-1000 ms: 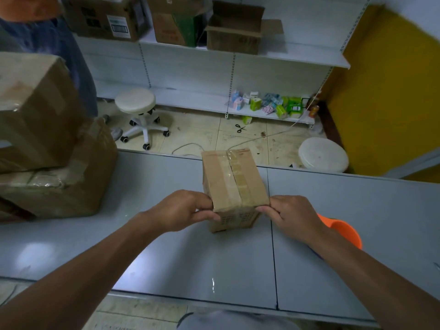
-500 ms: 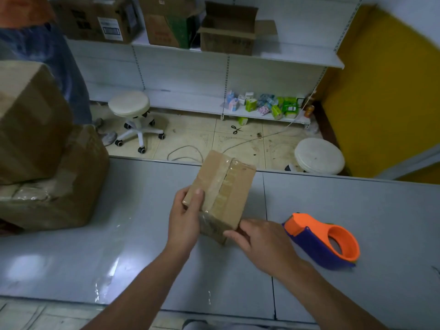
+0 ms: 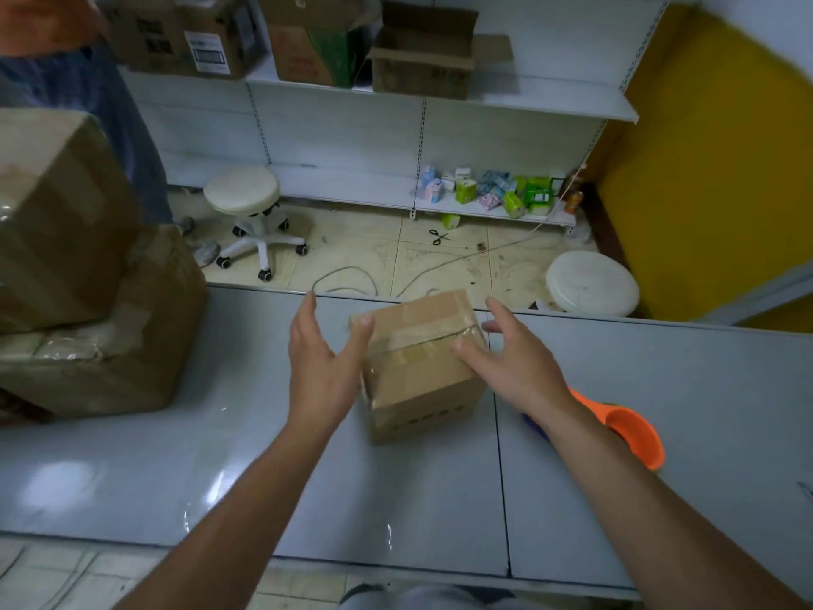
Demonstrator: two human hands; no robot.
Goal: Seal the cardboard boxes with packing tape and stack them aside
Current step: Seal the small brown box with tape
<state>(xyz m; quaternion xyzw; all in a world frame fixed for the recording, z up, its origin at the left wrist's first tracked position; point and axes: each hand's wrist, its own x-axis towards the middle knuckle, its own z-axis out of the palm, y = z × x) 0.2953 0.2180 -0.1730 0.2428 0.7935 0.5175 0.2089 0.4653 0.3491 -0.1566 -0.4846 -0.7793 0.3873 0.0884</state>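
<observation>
Head view, sole view on record.

Item 1: small cardboard box (image 3: 422,367), at the table's middle, between both hands, apparently resting on the surface and turned at an angle to the table edge. Clear tape runs across its top and down the near face. Flaps are closed; the far side and the underside are hidden.

Item 2: left hand (image 3: 321,358), fingers straight and spread wide, holding nothing; the thumb touches the box's upper left corner.

Item 3: right hand (image 3: 514,358), likewise spread wide, holding nothing; the thumb lies on the box top by the taped seam.

Item 4: orange tape dispenser (image 3: 629,429), on the table just behind the right wrist, partly hidden, not in hand.

Item 5: stack of larger boxes (image 3: 88,301), at the table's left end, one atop another, shiny tape visible on them.

Item 6: grey table (image 3: 220,468).

Progress, by judgement: the larger boxes look sealed and set aside. The small box appears taped on the faces shown; moving it to the stack is not yet done.
</observation>
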